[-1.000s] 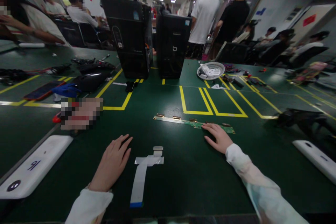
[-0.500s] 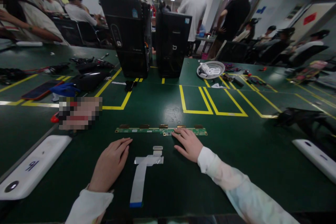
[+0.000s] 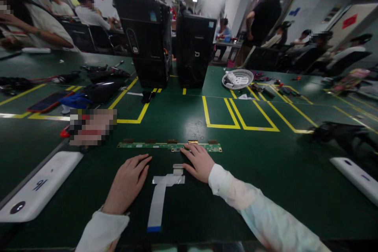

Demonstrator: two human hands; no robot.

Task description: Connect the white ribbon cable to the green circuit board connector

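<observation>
The right hand point(image 3: 198, 161) reaches over the near edge of the slim green circuit board point(image 3: 144, 146), its fingers extended and loosely parted toward ten o'clock, their tips laid on the board right of its middle. The fingers are not wrapped around it; whether they press or merely rest there, I cannot tell. The board lies flat on the dark green surface point(image 3: 251, 201), stretching from nine to three o'clock under those tips, with a row of brownish tabs point(image 3: 193, 141) along its twelve o'clock edge. The right thumb stands apart, toward ten o'clock, its tip close to the connector end of the pale ribbon cable point(image 3: 156, 208); contact there is unclear. The cable lies between the hands, its blue end toward six o'clock. The left hand point(image 3: 126, 183) has its fingers together and slightly bent, pointing to one o'clock, with nothing in their grasp. From those fingertips the board is at twelve o'clock, near but apart. From the right hand, a white basket point(image 3: 238, 79) sits well off at one o'clock.
</observation>
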